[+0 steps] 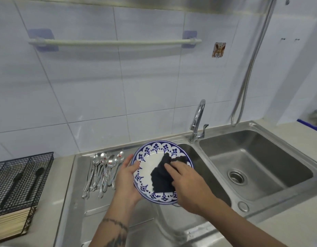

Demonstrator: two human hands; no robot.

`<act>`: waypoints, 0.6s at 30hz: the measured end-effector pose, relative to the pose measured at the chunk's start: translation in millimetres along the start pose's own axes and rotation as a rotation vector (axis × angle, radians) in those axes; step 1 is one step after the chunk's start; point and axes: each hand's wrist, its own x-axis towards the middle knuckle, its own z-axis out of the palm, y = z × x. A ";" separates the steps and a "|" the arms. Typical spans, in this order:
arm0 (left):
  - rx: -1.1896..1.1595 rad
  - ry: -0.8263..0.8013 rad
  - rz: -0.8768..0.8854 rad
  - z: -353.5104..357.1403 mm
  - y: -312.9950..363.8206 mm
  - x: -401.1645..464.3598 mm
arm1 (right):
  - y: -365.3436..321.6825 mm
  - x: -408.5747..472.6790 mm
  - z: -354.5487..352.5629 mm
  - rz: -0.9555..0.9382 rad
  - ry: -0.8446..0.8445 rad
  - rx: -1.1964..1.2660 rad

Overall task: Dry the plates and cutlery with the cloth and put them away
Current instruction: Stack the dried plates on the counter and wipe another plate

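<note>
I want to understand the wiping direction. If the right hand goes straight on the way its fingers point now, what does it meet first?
The right hand points up-left over the cloth. Going on, it would probably meet the left hand's thumb on the plate rim first.

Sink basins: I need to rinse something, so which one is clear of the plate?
The right basin, with the drain; the plate is held over the left basin.

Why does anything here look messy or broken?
Nothing looks broken or spilled. The left hand holds the plate over the sink while the right hand presses the dark cloth onto it. The spoons lie in a loose, slightly fanned pile on the drainboard, waiting their turn.
</note>
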 end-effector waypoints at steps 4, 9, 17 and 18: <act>0.027 -0.029 0.024 1.9 -1.5 -1.7 | -16.3 -12.9 1.2 -0.021 -0.215 0.096; 0.060 -0.079 -0.006 12.0 -5.9 -3.4 | -23.3 9.3 1.5 -0.077 -0.154 0.117; 0.099 -0.016 0.086 6.3 10.2 3.1 | -8.3 6.2 7.2 0.162 -0.179 -0.054; 0.099 -0.009 0.095 4.0 13.0 3.4 | -14.1 -1.2 5.5 0.150 -0.212 -0.038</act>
